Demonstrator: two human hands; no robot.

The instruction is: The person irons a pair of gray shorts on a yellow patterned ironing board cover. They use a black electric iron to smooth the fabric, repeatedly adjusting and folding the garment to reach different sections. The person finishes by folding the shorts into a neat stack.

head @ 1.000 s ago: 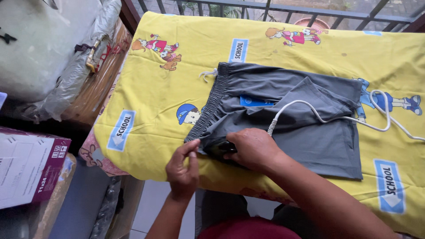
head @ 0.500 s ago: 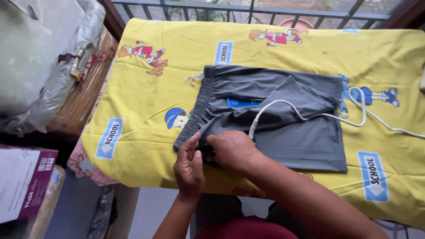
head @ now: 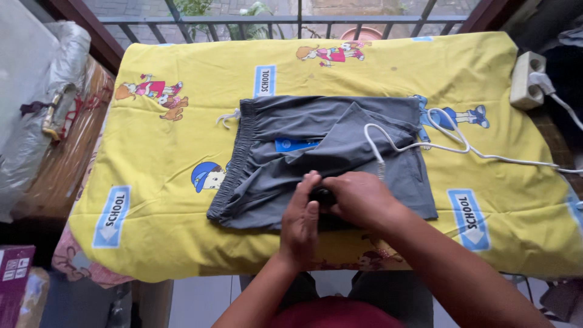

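Grey shorts [head: 340, 140] with an elastic waistband lie spread on a table under a yellow cartoon-print cloth [head: 182, 200]. A dark iron [head: 322, 195] sits on the near part of the shorts, almost wholly hidden by both hands. My right hand [head: 359, 197] is closed over its top. My left hand [head: 300, 223] presses against its left side, fingers together on the dark part. A white cord [head: 425, 146] runs from the iron across the shorts to the right.
A white power strip [head: 526, 79] sits at the table's far right corner, with the cord leading to it. Plastic-wrapped bundles [head: 42, 127] are stacked to the left. A railing [head: 297, 19] runs behind the table. A purple box [head: 13, 273] lies at lower left.
My left hand has come up from the near edge of the shorts onto the iron, next to my right hand. The right hand has stayed on the iron.
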